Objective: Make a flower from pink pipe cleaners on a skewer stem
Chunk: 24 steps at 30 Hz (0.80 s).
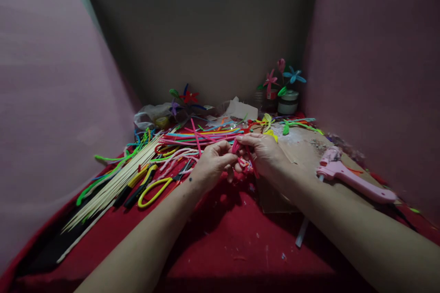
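Pinching a pink pipe cleaner [236, 147] together, left hand [211, 165] and right hand [264, 152] work mid-table; it stands roughly upright, bent. Walls crowd three sides; bare red cloth [223, 238] lies nearest, glue gun [354, 178] rightward.

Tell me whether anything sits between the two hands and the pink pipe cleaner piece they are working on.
Nothing visible does. The left hand and right hand both already pinch the bent pink fuzzy pipe cleaner piece between their fingertips, above the red cloth.
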Motion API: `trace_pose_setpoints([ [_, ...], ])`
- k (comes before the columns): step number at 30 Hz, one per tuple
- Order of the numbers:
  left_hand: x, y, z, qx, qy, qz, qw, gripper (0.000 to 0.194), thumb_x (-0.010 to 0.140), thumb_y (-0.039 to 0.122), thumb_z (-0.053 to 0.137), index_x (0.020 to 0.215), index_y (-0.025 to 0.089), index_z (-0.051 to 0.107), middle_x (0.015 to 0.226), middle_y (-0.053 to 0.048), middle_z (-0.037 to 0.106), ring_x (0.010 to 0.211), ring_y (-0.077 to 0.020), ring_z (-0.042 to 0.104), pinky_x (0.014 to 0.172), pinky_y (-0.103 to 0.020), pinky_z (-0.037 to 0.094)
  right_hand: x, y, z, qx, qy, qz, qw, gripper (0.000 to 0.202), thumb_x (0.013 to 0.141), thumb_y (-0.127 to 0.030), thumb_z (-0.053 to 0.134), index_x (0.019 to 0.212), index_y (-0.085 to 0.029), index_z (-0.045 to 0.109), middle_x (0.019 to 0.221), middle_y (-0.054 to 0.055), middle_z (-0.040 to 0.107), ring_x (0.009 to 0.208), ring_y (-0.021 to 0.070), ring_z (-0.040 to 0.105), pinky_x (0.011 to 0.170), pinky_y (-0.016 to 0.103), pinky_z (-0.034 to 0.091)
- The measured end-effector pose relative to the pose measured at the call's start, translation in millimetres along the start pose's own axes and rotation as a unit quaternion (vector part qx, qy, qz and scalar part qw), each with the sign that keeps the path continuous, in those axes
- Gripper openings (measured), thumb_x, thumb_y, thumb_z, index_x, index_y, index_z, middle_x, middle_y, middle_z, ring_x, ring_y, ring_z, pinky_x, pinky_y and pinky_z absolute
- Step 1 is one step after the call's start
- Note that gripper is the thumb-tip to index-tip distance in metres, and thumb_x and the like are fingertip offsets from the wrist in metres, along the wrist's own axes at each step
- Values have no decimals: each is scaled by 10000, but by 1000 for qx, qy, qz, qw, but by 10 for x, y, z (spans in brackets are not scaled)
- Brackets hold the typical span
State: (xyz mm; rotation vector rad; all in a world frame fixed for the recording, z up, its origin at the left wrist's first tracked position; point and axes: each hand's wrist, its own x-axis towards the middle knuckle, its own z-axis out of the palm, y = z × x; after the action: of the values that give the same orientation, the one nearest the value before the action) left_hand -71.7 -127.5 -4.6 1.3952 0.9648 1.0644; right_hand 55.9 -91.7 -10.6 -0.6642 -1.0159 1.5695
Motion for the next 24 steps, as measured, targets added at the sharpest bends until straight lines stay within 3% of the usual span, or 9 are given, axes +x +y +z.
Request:
trace_pose_setpoints([
  [5, -3, 62, -21, -39, -4, -39, 998, 148, 630, 116, 592, 671, 141, 453, 612, -18, 616, 437, -113, 565, 374, -221, 465, -11, -21, 10, -2, 15, 1, 1000, 132, 572, -185, 666, 516, -135, 557, 424, -18, 529, 371, 84, 436, 379, 223, 337],
  [9, -9, 78, -50, -62, -7, -42, 997, 202, 691, 252, 617, 815, 156, 489, 627, -4, 599, 471, -135, 587, 370, -240, 480, 8, -19, -7, 9, 24, -4, 1000, 120, 556, -175, 681, 530, -134, 571, 440, -25, 531, 389, 76, 440, 404, 216, 341],
  [11, -9, 69, -72, -51, -8, -31, 998, 204, 707, 293, 618, 793, 146, 506, 624, -2, 590, 439, -113, 564, 349, -217, 462, 20, -2, -22, 10, 18, -5, 1000, 128, 552, -200, 695, 541, -131, 587, 469, -12, 555, 411, 78, 456, 425, 218, 352],
  [16, 15, 85, -140, -31, 40, 3, 999, 182, 695, 274, 628, 717, 129, 520, 606, 2, 592, 397, -80, 525, 318, -181, 417, 3, -7, -33, -86, -32, -9, 996, 178, 634, -293, 647, 571, -130, 620, 505, 13, 583, 422, 79, 453, 407, 211, 325],
  [19, 30, 129, -179, -27, 83, 20, 996, 174, 672, 241, 637, 714, 129, 510, 602, -5, 610, 406, -83, 532, 324, -181, 417, -37, -46, -13, -168, -58, 15, 984, 152, 623, -251, 642, 532, -137, 598, 409, -32, 498, 350, 56, 370, 348, 199, 263],
  [21, 36, 150, -199, -15, 101, 24, 995, 161, 668, 217, 629, 714, 132, 500, 590, -3, 613, 405, -87, 533, 326, -185, 419, -60, -55, 2, -179, -92, 41, 979, 161, 614, -239, 647, 510, -144, 567, 377, -50, 462, 321, 55, 357, 330, 199, 258],
  [24, 41, 150, -220, 4, 101, 27, 995, 138, 677, 198, 606, 727, 139, 492, 582, 8, 608, 394, -89, 524, 315, -191, 413, -71, -34, 19, -142, -121, 47, 981, 170, 634, -252, 642, 545, -144, 545, 447, -27, 544, 337, 63, 421, 339, 196, 300],
])
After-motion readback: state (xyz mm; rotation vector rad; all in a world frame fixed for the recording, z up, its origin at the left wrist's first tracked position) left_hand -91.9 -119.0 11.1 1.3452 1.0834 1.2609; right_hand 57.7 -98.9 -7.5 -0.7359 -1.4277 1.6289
